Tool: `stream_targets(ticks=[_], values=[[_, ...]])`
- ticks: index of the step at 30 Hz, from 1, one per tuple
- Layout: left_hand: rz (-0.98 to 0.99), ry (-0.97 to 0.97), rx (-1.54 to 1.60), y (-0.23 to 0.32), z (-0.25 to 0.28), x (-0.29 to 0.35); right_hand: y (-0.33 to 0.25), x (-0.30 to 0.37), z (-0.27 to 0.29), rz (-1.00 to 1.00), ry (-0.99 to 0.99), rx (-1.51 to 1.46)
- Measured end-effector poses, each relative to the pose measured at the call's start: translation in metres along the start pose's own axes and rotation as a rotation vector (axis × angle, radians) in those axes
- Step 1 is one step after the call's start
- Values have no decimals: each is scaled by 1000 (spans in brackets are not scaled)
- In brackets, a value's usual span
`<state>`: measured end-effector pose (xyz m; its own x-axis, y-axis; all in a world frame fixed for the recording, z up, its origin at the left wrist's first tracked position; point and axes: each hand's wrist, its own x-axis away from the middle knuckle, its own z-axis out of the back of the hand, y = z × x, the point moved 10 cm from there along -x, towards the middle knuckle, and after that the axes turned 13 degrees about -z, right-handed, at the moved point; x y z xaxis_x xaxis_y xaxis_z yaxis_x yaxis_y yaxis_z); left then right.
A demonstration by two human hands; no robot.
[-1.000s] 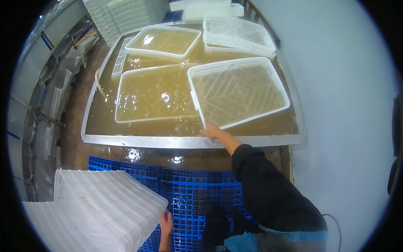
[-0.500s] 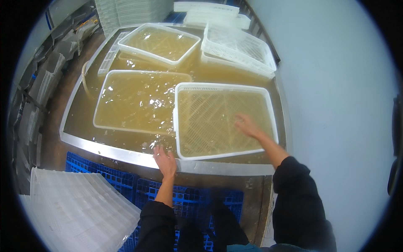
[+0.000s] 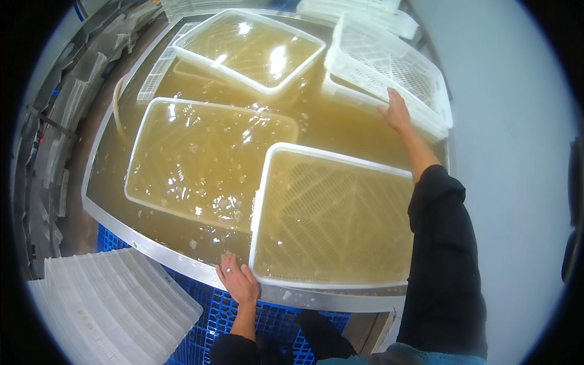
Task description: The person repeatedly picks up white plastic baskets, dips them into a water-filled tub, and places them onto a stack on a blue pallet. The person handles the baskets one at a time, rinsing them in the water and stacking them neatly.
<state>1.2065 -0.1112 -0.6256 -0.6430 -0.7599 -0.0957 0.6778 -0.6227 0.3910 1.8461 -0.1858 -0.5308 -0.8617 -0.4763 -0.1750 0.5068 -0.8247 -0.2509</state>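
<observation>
My left hand [image 3: 239, 281] rests at the near metal rim [image 3: 182, 263] of a tank of murky brown water, its fingers spread and nothing in them. Just right of it, a white slatted plastic tray [image 3: 344, 219] lies in the water, its frame above the surface. My right arm stretches over that tray's right side. At its end, my right hand [image 3: 396, 111] is open, fingers extended, by the near edge of tilted white perforated trays [image 3: 389, 67] at the far right. Whether the fingertips touch that edge is unclear.
Two more white trays, one mostly submerged [image 3: 137, 152] and one tilted [image 3: 198, 58], sit in the tank. A hose [image 3: 117, 103] hangs over the left rim. Stacked white trays [image 3: 115, 310] stand at lower left beside blue pallets [image 3: 216, 313]. A pale wall [image 3: 511, 152] bounds the right.
My right hand has moved from over the near right tray to the tilted trays farther back. My left hand stays at the rim. The view has shifted forward and closer.
</observation>
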Motion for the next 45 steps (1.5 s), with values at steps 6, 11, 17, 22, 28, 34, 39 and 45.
stream_targets(ticks=[6,11,17,22,28,34,39,45], values=[[29,-65,-16,-3,-4,-3,-38,-71,-7,57,69,113],[37,-111,-33,-4,-8,-5,-47,-111,-33,-9,18,199],[59,-146,-24,-10,-17,-4,-32,-128,-64,-161,-136,230],[9,-117,-57,-4,-16,-3,-34,-113,-71,-40,-257,190],[-10,-79,-73,0,-11,-3,-38,-71,-72,42,-319,272],[-6,-64,-36,3,-8,-3,-37,-21,-62,98,-259,241],[-16,-67,-91,2,-7,-2,-44,37,-68,223,-269,172],[-47,-13,-99,4,-2,-1,-54,105,-80,285,-296,169]])
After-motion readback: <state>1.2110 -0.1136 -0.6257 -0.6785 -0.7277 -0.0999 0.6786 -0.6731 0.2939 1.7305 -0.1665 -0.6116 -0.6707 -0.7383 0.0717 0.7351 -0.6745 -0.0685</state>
